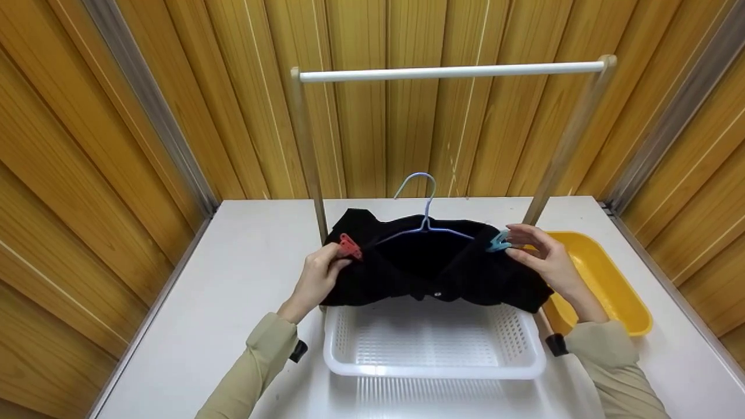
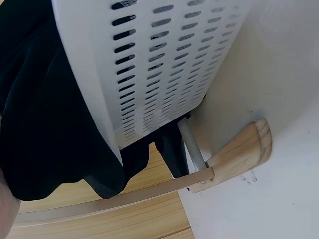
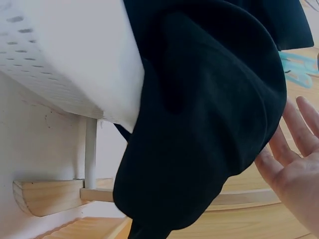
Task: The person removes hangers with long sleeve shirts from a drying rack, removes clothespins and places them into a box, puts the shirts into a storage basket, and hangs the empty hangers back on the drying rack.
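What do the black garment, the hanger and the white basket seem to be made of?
Black garment: fabric, matte; it drapes in soft folds.
Hanger: perhaps plastic-coated wire, smooth; it is thin and bluish, but its core cannot be seen.
White basket: most likely plastic, slightly glossy; its rim catches light and slots pierce its walls.

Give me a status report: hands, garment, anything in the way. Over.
Left hand at red clip; right hand at blue clip. Garment on hanger, over basket. Nothing visibly blocking hands.
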### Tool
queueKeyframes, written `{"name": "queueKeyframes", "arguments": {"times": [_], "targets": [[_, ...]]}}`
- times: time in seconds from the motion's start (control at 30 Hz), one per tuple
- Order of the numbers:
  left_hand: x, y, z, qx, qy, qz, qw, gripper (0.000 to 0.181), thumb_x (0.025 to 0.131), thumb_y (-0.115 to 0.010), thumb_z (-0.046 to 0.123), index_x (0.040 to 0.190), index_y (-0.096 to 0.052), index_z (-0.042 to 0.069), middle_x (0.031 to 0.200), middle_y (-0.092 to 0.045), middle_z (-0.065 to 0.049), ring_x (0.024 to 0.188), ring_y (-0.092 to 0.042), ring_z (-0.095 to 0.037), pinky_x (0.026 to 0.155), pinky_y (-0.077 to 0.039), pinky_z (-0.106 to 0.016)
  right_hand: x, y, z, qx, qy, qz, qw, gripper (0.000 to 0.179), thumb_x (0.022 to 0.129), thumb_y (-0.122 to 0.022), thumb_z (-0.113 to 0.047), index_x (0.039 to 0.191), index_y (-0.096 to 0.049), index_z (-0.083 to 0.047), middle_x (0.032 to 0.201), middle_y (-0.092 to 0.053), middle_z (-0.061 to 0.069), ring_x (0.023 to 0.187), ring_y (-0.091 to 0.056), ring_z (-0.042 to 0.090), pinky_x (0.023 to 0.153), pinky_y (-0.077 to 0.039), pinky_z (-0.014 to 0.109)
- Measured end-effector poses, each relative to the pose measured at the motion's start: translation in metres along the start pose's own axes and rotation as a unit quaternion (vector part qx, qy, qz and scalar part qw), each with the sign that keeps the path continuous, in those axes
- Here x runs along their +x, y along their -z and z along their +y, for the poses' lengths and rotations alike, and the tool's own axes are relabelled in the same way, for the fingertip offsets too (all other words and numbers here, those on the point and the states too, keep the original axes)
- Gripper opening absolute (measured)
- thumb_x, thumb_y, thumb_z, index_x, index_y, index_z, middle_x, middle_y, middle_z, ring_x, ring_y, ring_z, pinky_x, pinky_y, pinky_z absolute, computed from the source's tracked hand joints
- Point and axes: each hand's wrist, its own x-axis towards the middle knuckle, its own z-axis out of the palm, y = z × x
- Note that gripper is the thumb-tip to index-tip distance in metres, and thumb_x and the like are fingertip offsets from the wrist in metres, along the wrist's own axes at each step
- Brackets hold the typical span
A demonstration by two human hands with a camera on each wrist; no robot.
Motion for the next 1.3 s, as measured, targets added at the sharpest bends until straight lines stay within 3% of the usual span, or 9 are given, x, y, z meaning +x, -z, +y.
{"name": "queueKeyframes", "arguments": {"times": [0.3,0.57,0.87,1.3], "targets": [[0.0,0.0,0.0,-0.011,0.004,0.001,0.9999,0.016,0.074,-0.068,-0.007,0.083,-0.058,0.001,0.081,-0.06,-0.003,0.073,-0.058,-0.016,0.062,-0.047,-0.028,0.003,-0.003,0.001,-0.006,0.024,-0.011,0.9996,0.035,0.083,-0.055,0.015,0.117,-0.048,0.014,0.107,-0.052,0.03,0.095,-0.054,0.02,0.08,-0.044,0.022],[0.002,0.0,0.0,-0.011,0.005,-0.001,0.9999,0.016,0.074,-0.069,-0.007,0.082,-0.058,0.001,0.08,-0.06,-0.003,0.072,-0.057,-0.016,0.062,-0.046,-0.027,0.007,0.003,0.024,-0.009,0.028,0.003,0.9996,0.03,0.082,-0.055,0.016,0.112,-0.054,0.012,0.107,-0.056,0.021,0.092,-0.055,0.016,0.079,-0.045,0.023],[0.001,0.002,0.002,-0.013,0.01,-0.007,0.9998,0.014,0.075,-0.068,-0.007,0.082,-0.058,0.001,0.08,-0.059,-0.004,0.072,-0.057,-0.016,0.062,-0.046,-0.027,0.004,-0.002,0.009,-0.018,0.048,0.019,0.9985,0.026,0.081,-0.055,0.018,0.106,-0.056,0.015,0.102,-0.057,0.025,0.09,-0.056,0.016,0.077,-0.044,0.021],[0.001,0.002,0.001,-0.011,0.006,-0.001,0.9999,0.016,0.074,-0.069,-0.007,0.079,-0.057,0.002,0.075,-0.056,-0.002,0.067,-0.053,-0.015,0.06,-0.044,-0.028,0.003,0.004,0.017,-0.046,0.04,0.054,0.9967,0.023,0.083,-0.059,0.01,0.106,-0.06,0.011,0.098,-0.063,0.01,0.088,-0.057,0.012,0.077,-0.044,0.019]]}}
